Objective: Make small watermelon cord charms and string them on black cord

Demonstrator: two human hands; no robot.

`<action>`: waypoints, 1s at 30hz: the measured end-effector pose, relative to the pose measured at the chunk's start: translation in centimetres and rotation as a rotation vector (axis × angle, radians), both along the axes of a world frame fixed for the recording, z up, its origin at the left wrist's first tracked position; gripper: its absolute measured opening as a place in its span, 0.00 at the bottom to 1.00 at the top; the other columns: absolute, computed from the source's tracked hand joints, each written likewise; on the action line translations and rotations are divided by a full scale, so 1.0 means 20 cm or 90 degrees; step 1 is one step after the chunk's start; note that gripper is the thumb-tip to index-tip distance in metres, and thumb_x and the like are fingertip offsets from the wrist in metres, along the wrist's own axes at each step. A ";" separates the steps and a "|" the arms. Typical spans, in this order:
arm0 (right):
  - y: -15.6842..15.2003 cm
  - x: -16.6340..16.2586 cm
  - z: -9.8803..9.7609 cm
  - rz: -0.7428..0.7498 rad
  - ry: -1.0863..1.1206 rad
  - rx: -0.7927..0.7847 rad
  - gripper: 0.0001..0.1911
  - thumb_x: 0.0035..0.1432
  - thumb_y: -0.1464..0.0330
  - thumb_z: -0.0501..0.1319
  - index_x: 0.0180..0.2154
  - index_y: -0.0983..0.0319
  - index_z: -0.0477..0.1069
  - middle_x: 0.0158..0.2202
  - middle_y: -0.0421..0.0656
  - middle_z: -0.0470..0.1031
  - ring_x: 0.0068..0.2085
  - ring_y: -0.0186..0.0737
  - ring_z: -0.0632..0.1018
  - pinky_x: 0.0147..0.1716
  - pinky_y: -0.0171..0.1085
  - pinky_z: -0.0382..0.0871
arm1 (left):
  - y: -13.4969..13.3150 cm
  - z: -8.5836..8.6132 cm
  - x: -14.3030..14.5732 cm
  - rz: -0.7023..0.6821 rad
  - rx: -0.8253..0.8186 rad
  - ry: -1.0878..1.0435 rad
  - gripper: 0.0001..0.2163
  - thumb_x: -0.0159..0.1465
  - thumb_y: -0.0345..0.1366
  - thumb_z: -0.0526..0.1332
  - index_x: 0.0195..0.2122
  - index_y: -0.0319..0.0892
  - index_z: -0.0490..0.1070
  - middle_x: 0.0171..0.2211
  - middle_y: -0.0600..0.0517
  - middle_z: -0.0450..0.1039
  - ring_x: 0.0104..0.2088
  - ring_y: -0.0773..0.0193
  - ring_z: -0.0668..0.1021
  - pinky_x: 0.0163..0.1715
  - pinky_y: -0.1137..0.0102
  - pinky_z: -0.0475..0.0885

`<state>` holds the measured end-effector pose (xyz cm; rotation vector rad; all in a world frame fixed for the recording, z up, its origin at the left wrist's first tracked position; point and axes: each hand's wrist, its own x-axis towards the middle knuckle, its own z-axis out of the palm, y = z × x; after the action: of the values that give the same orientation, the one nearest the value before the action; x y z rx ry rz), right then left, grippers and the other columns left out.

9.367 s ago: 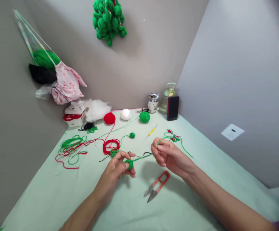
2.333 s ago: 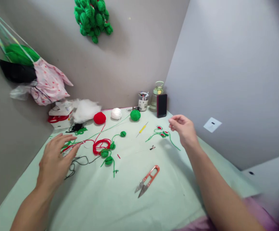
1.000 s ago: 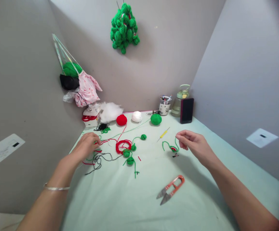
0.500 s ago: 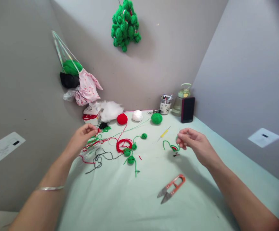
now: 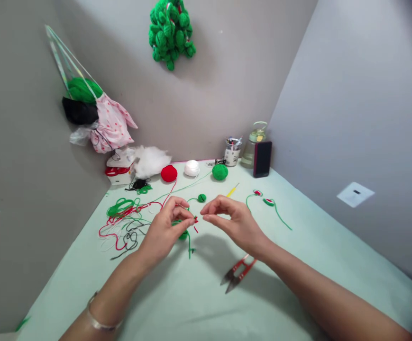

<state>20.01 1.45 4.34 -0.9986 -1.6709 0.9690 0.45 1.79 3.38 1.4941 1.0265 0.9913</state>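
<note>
My left hand pinches a small red and green yarn piece at its fingertips. Close by on its right, my right hand is closed with thumb and forefinger together; anything between them is too small to make out. Small green crocheted balls, one of them in plain sight, lie behind and below the hands, partly covered. Right of my right hand rest two small red-and-green crocheted pieces, a farther one and a nearer one, with green yarn tails. Orange-handled thread snips lie under my right wrist, handle end hidden.
Tangled red, green, white and black yarn spreads at left. Red, white and green yarn balls line the back, near white stuffing, a pen cup, a bottle and a phone. A yellow-handled hook lies mid-table.
My hands have come together over the table's middle from wide apart. The red-and-green piece by my right hand now lies free of it, beside another. The view has shifted.
</note>
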 end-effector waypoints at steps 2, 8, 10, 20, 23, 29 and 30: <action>0.00 -0.03 -0.01 0.013 -0.037 0.022 0.07 0.58 0.71 0.65 0.28 0.61 0.69 0.32 0.40 0.76 0.34 0.35 0.76 0.35 0.34 0.68 | 0.00 -0.02 0.01 -0.020 0.008 0.025 0.11 0.63 0.36 0.63 0.43 0.46 0.61 0.31 0.56 0.76 0.36 0.63 0.76 0.39 0.68 0.66; 0.02 -0.02 -0.07 0.007 -0.149 0.071 0.07 0.60 0.74 0.62 0.30 0.60 0.68 0.28 0.37 0.72 0.30 0.33 0.72 0.33 0.34 0.64 | -0.01 -0.05 0.01 -0.031 0.013 0.044 0.10 0.63 0.35 0.62 0.43 0.46 0.62 0.31 0.56 0.76 0.38 0.62 0.77 0.41 0.67 0.67; 0.03 0.01 -0.06 -0.016 -0.120 0.058 0.07 0.60 0.73 0.62 0.29 0.60 0.68 0.28 0.37 0.71 0.30 0.33 0.71 0.33 0.34 0.65 | -0.01 -0.05 0.02 -0.024 0.014 0.054 0.09 0.63 0.35 0.63 0.42 0.46 0.63 0.31 0.56 0.75 0.36 0.63 0.77 0.38 0.68 0.68; 0.02 0.24 0.02 0.082 0.217 -0.129 0.12 0.56 0.66 0.69 0.30 0.61 0.66 0.27 0.37 0.71 0.27 0.32 0.72 0.30 0.34 0.64 | 0.13 -0.09 0.02 -0.094 -0.085 -0.013 0.13 0.53 0.36 0.70 0.37 0.42 0.71 0.27 0.54 0.79 0.29 0.63 0.79 0.32 0.70 0.68; 0.01 0.24 -0.02 0.123 0.251 -0.175 0.13 0.56 0.66 0.70 0.29 0.61 0.66 0.26 0.36 0.70 0.26 0.31 0.71 0.30 0.34 0.64 | 0.18 -0.13 0.00 -0.079 -0.122 -0.054 0.16 0.50 0.39 0.73 0.37 0.41 0.72 0.27 0.53 0.78 0.28 0.62 0.80 0.32 0.68 0.70; 0.03 0.23 -0.06 0.109 0.324 -0.226 0.14 0.54 0.66 0.71 0.29 0.61 0.66 0.26 0.35 0.68 0.25 0.29 0.69 0.29 0.33 0.64 | 0.23 -0.19 -0.05 0.002 -0.093 -0.036 0.16 0.54 0.46 0.70 0.38 0.42 0.72 0.34 0.47 0.80 0.38 0.56 0.80 0.43 0.61 0.71; 0.03 0.22 -0.06 0.101 0.333 -0.235 0.14 0.53 0.65 0.72 0.29 0.61 0.66 0.26 0.35 0.68 0.25 0.29 0.69 0.29 0.33 0.64 | 0.23 -0.19 -0.05 0.035 -0.074 -0.023 0.16 0.54 0.46 0.70 0.40 0.43 0.72 0.38 0.46 0.80 0.42 0.55 0.80 0.45 0.60 0.71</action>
<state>24.50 2.10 3.21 -0.7577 -1.1656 1.5345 -0.64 6.42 -0.38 1.3536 1.0864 0.9775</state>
